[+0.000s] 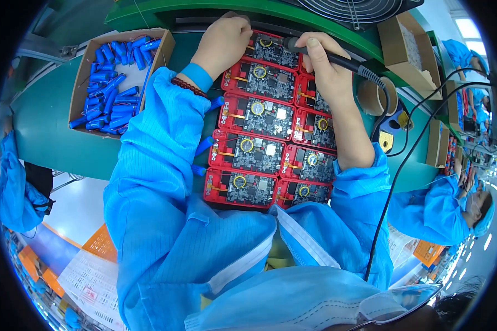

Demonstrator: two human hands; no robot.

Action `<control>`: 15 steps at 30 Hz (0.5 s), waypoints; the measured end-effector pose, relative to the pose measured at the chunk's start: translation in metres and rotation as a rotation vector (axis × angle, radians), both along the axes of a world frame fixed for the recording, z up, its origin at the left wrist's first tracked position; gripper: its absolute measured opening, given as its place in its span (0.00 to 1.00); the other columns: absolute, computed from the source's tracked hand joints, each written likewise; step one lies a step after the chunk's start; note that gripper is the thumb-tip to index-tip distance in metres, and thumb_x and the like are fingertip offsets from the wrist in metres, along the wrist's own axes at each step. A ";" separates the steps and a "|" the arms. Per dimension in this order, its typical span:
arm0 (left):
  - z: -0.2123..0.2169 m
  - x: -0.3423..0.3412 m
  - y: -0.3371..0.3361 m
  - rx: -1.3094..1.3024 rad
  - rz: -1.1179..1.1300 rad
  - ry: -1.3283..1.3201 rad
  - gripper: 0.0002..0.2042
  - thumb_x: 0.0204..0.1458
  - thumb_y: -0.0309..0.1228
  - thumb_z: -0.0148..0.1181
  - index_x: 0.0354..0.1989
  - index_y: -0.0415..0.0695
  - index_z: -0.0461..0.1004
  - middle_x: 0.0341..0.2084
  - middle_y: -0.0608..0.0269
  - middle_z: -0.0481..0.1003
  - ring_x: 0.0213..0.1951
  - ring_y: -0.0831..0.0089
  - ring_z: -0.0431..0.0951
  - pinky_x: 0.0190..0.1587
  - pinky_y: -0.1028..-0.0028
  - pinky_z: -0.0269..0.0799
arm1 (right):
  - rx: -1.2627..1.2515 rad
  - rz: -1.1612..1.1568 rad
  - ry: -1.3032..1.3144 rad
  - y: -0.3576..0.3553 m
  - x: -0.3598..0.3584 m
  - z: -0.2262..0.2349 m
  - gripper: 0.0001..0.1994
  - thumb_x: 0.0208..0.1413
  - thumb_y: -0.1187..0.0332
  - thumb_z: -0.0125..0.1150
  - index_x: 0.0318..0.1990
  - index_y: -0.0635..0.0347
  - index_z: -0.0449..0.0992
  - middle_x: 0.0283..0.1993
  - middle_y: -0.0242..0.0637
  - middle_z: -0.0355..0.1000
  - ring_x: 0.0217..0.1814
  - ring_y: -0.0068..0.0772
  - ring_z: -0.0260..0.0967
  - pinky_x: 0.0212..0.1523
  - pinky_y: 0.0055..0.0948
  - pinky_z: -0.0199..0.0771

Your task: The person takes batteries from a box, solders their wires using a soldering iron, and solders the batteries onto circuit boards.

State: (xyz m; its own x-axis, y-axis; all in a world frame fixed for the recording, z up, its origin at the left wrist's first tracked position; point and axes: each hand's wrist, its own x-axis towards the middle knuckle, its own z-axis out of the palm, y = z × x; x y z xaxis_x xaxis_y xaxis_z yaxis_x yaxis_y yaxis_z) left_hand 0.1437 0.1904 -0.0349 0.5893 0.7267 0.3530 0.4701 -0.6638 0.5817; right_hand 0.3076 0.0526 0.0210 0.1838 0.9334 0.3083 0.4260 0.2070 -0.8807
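Two columns of red plastic housings (211, 160) lie in front of me, each holding a dark circuit board (263, 151) with a yellow-ringed round part. My right hand (327, 66) grips a soldering iron (345, 62) by its dark handle, its front end pointing left over the farthest board of the left column. My left hand (222, 45) is closed at that same housing's left edge, its fingertips pressed together; whatever they pinch is hidden. Several blue cylindrical batteries (205, 145) lie left of the housings, below my left forearm.
An open cardboard box (164, 52) of blue batteries stands at the left. To the right are a round brown container (377, 95), a yellow sponge in a blue holder (386, 139) and another cardboard box (389, 41). Black cables hang at the right. Co-workers in blue sit beyond.
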 end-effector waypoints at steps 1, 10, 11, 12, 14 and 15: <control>-0.001 0.000 0.000 0.027 0.002 -0.006 0.08 0.51 0.31 0.53 0.30 0.40 0.75 0.32 0.51 0.74 0.36 0.53 0.74 0.40 0.60 0.71 | 0.006 -0.008 -0.014 0.000 0.000 0.000 0.14 0.62 0.59 0.50 0.36 0.60 0.74 0.26 0.28 0.67 0.24 0.16 0.60 0.26 0.19 0.62; -0.003 0.001 0.000 0.064 -0.008 -0.016 0.08 0.51 0.30 0.55 0.31 0.37 0.74 0.30 0.50 0.73 0.33 0.53 0.73 0.37 0.63 0.69 | 0.081 0.025 -0.079 0.002 0.000 -0.005 0.13 0.61 0.60 0.50 0.36 0.61 0.74 0.28 0.29 0.68 0.25 0.17 0.60 0.28 0.20 0.63; -0.003 0.001 0.000 0.063 -0.006 -0.016 0.08 0.51 0.30 0.55 0.31 0.37 0.74 0.30 0.50 0.73 0.33 0.53 0.73 0.37 0.63 0.69 | 0.080 0.027 -0.078 0.002 0.000 -0.005 0.13 0.61 0.60 0.50 0.36 0.61 0.74 0.28 0.29 0.68 0.25 0.17 0.60 0.28 0.20 0.63; -0.003 0.001 -0.001 0.071 -0.002 -0.021 0.08 0.51 0.30 0.55 0.31 0.37 0.74 0.30 0.50 0.73 0.33 0.53 0.73 0.37 0.63 0.69 | 0.086 0.030 -0.094 0.002 0.001 -0.005 0.12 0.61 0.61 0.50 0.36 0.61 0.74 0.27 0.28 0.68 0.25 0.17 0.60 0.27 0.19 0.62; -0.002 0.001 -0.002 0.078 0.002 -0.027 0.08 0.51 0.30 0.55 0.31 0.37 0.74 0.30 0.50 0.73 0.33 0.53 0.73 0.37 0.63 0.69 | 0.091 0.034 -0.109 0.001 0.001 -0.004 0.12 0.61 0.61 0.51 0.36 0.61 0.75 0.27 0.28 0.67 0.25 0.16 0.60 0.27 0.19 0.62; -0.001 0.001 -0.002 0.070 0.003 -0.020 0.08 0.51 0.30 0.55 0.31 0.37 0.74 0.30 0.50 0.73 0.33 0.53 0.73 0.37 0.63 0.70 | 0.077 0.018 -0.070 -0.001 0.001 -0.002 0.12 0.61 0.62 0.51 0.36 0.60 0.75 0.26 0.27 0.67 0.25 0.16 0.60 0.27 0.18 0.62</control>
